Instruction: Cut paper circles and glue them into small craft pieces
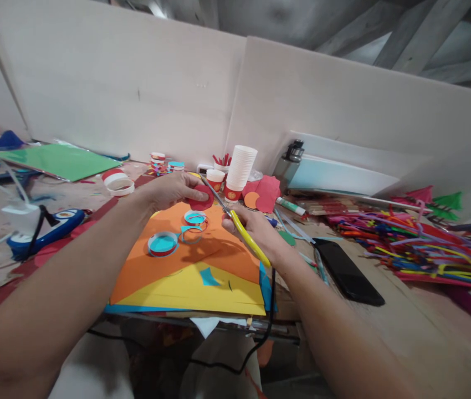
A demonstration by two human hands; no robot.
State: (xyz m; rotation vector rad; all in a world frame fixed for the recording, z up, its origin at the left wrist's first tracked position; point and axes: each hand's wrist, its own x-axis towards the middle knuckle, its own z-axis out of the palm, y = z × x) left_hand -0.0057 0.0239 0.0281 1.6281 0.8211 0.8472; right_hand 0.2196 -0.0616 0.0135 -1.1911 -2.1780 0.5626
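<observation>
My left hand [174, 188] pinches a round piece of red paper [201, 199] over the sheets on the table. In my right hand [252, 223] is a pair of scissors [244, 233] with yellow handles, the blades pointing up and left beside the red paper. Whether the blades touch the paper I cannot tell. Below my hands lie orange paper [219, 252] and yellow paper [160, 293]. On the orange sheet rest a cut cup ring with blue inside [163, 244], a smaller ring [195, 218] and thin curled blue and red offcuts.
A stack of white paper cups [241, 166] stands behind my hands, near red paper pieces [267, 194]. To the right are a black phone [348, 271], a glue stick [291, 206] and a heap of colourful pipe cleaners [418, 238]. A blue power strip [48, 233] with plugs sits left.
</observation>
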